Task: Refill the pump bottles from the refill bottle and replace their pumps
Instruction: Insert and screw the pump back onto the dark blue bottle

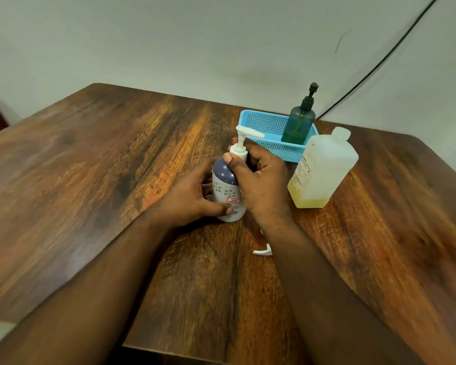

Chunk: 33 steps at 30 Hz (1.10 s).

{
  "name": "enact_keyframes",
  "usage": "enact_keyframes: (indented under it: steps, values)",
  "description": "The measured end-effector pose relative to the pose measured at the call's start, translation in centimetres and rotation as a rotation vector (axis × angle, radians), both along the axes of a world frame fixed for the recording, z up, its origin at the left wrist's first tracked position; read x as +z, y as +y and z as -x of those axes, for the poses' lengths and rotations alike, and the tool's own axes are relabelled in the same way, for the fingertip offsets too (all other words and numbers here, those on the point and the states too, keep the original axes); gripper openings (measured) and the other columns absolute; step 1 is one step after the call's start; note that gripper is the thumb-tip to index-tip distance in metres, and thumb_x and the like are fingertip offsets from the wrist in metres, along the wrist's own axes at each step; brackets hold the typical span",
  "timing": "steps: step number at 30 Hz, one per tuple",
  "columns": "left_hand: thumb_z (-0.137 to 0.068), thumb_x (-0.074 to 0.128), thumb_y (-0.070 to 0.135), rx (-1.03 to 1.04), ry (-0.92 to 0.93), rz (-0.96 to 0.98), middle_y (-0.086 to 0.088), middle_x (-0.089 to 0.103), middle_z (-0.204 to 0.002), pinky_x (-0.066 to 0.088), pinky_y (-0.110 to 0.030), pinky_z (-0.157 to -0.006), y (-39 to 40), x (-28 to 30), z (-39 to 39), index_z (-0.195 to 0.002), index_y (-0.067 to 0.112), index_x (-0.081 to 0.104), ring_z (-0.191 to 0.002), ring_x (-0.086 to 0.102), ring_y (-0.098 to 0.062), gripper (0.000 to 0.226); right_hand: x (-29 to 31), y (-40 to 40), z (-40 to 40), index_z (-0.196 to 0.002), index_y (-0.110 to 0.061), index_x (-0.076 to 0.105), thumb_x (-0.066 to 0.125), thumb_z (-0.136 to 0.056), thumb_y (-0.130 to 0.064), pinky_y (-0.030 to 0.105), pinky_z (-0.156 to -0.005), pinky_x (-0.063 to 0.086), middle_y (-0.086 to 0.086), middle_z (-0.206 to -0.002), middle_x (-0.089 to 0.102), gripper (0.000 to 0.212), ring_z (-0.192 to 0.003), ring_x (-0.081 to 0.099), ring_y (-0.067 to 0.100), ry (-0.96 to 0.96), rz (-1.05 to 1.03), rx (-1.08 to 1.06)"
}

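A white and purple pump bottle (225,189) with a flower pattern and a small red-edged label stands upright in the middle of the table. My left hand (187,197) wraps its lower body. My right hand (261,180) grips the collar of its white pump (244,142), whose nozzle points right. The translucent refill bottle (323,169) stands to the right, uncapped, with a little yellow liquid at the bottom. A green pump bottle (299,125) with a black pump stands in the blue basket (267,127).
A small white part (263,252) lies on the wooden table (116,180) beside my right forearm, partly hidden. A black cable (379,61) runs down the wall behind the basket. The table's front edge is close to me.
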<state>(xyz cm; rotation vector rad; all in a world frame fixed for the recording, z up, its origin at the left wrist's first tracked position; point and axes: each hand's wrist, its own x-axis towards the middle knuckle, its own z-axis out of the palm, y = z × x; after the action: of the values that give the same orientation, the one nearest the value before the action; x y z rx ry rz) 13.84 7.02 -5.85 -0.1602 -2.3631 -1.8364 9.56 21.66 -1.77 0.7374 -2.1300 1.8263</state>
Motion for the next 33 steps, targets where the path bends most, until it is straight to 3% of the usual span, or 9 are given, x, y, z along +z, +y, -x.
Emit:
enact_keyframes:
  steps: [5, 7, 9, 11, 15, 19, 23, 29, 33]
  values:
    - [-0.069, 0.088, 0.013, -0.018, -0.089, 0.277, 0.023, 0.053, -0.126, 0.05, -0.01, -0.083, -0.8, 2.2, -0.2, -0.132, 0.047, 0.033, -0.112, 0.056, 0.012, 0.09, 0.9, 0.3, -0.3, -0.103, -0.031, 0.066, 0.074, -0.081, -0.025, 0.006, -0.067, 0.047, -0.031, -0.079, 0.063, 0.025, -0.081, 0.061, -0.016, -0.095, -0.036, 0.018]
    - [-0.066, 0.09, 0.024, -0.01, -0.212, 0.614, 0.01, 0.044, -0.145, 0.044, -0.026, -0.1, -2.0, 3.7, 0.6, -0.146, 0.039, 0.029, -0.134, 0.044, -0.01, 0.101, 1.8, 0.9, 0.4, -0.112, -0.021, 0.068, 0.078, -0.077, -0.025, 0.01, -0.073, 0.051, -0.021, -0.096, 0.071, 0.036, -0.085, 0.064, -0.012, -0.162, -0.087, 0.052]
    - [-0.065, 0.09, 0.034, -0.003, -0.402, 0.954, 0.0, 0.027, -0.159, 0.038, -0.049, -0.11, -2.7, 4.8, 1.8, -0.154, 0.036, 0.019, -0.145, 0.029, -0.028, 0.113, 2.8, 1.4, 1.2, -0.119, -0.015, 0.066, 0.079, -0.076, -0.026, 0.025, -0.085, 0.055, -0.005, -0.111, 0.072, 0.046, -0.095, 0.065, -0.001, -0.186, -0.124, 0.034]
    - [-0.065, 0.089, 0.04, -0.005, -0.494, 1.084, -0.004, 0.019, -0.163, 0.034, -0.059, -0.111, -2.6, 5.3, 3.2, -0.154, 0.041, 0.014, -0.147, 0.023, -0.035, 0.117, 3.6, 1.6, 2.1, -0.122, -0.013, 0.063, 0.077, -0.078, -0.026, 0.032, -0.089, 0.055, 0.0, -0.117, 0.07, 0.048, -0.101, 0.065, 0.007, -0.166, -0.12, -0.01]
    - [-0.068, 0.087, 0.041, -0.005, -0.537, 1.129, -0.006, 0.022, -0.163, 0.033, -0.06, -0.112, -1.7, 4.9, 6.9, -0.155, 0.043, 0.011, -0.148, 0.023, -0.036, 0.116, 6.0, 1.3, 4.4, -0.119, -0.011, 0.065, 0.075, -0.081, -0.024, 0.026, -0.084, 0.054, 0.0, -0.112, 0.071, 0.041, -0.095, 0.066, 0.008, -0.053, -0.072, -0.102]
    - [-0.07, 0.088, 0.038, 0.019, -0.602, 1.143, -0.008, 0.029, -0.161, 0.035, -0.052, -0.112, -1.3, 5.8, 10.2, -0.156, 0.037, 0.015, -0.146, 0.029, -0.035, 0.114, 8.9, 0.9, 8.0, -0.106, -0.012, 0.07, 0.077, -0.078, -0.023, 0.03, -0.084, 0.054, -0.005, -0.091, 0.07, 0.031, -0.089, 0.067, 0.012, 0.021, -0.073, -0.216]
    - [-0.068, 0.09, 0.026, -0.023, -0.677, 1.107, -0.011, 0.044, -0.152, 0.045, -0.052, -0.104, -1.1, 6.1, 12.0, -0.153, 0.02, 0.033, -0.137, 0.043, -0.037, 0.103, 10.3, 0.0, 12.5, -0.09, -0.019, 0.068, 0.078, -0.075, -0.023, 0.025, -0.075, 0.051, -0.009, -0.082, 0.068, 0.019, -0.078, 0.065, 0.008, 0.02, -0.092, -0.28]
    - [-0.069, 0.089, 0.032, -0.009, -0.67, 1.111, -0.01, 0.045, -0.151, 0.041, -0.047, -0.106, -1.5, 5.6, 12.7, -0.152, 0.019, 0.036, -0.137, 0.043, -0.034, 0.099, 10.5, -2.2, 17.1, -0.099, -0.02, 0.069, 0.075, -0.075, -0.03, 0.01, -0.058, 0.034, -0.014, -0.081, 0.061, 0.027, -0.075, 0.058, 0.006, 0.084, -0.138, -0.395]
    - [-0.072, 0.088, 0.031, -0.02, -0.718, 1.096, -0.011, 0.047, -0.15, 0.042, -0.047, -0.106, -1.5, 5.2, 13.2, -0.151, 0.015, 0.037, -0.137, 0.043, -0.035, 0.095, 8.8, -3.4, 19.5, -0.103, -0.016, 0.067, 0.072, -0.079, -0.027, 0.023, -0.074, 0.043, -0.004, -0.095, 0.068, 0.027, -0.086, 0.062, 0.013, 0.041, -0.204, -0.385]
